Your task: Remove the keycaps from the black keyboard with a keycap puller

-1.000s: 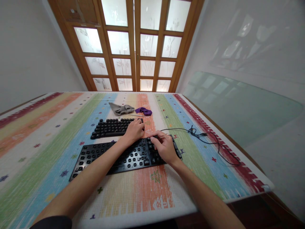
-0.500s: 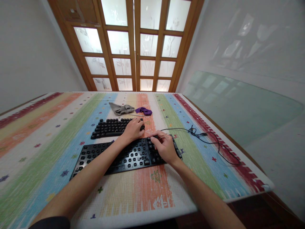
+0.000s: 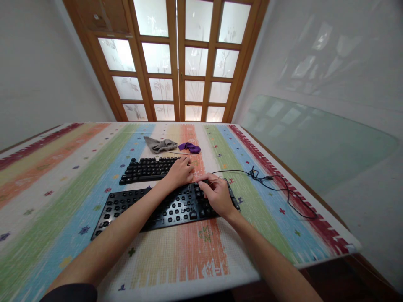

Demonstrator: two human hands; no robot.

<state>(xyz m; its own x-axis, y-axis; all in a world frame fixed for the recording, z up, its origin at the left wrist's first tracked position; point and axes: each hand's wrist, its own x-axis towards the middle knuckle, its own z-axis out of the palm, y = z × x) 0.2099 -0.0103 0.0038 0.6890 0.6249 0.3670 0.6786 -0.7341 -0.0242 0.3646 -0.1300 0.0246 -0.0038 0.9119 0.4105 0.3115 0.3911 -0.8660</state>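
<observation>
A black keyboard lies near the table's front edge, its left and middle parts bare of keycaps, the posts showing. Keycaps sit on its right part, partly under my right hand. That hand rests there with thumb and index finger pinched at the keyboard's top edge; whatever is between them is too small to make out. Behind it lie rows of loose black keycaps, set out in keyboard order. At their right end is my left hand, fingers curled inward, its fingertips close to the right hand. What it may hold is hidden.
A grey cloth and a purple cloth lie behind the keycaps. The keyboard's black cable runs tangled to the right. A striped tablecloth covers the table. Wooden doors with glass panes stand beyond.
My left hand has shifted slightly right and toward me, off the end of the keycap rows and nearer the right hand. The right hand keeps its pinch in about the same place.
</observation>
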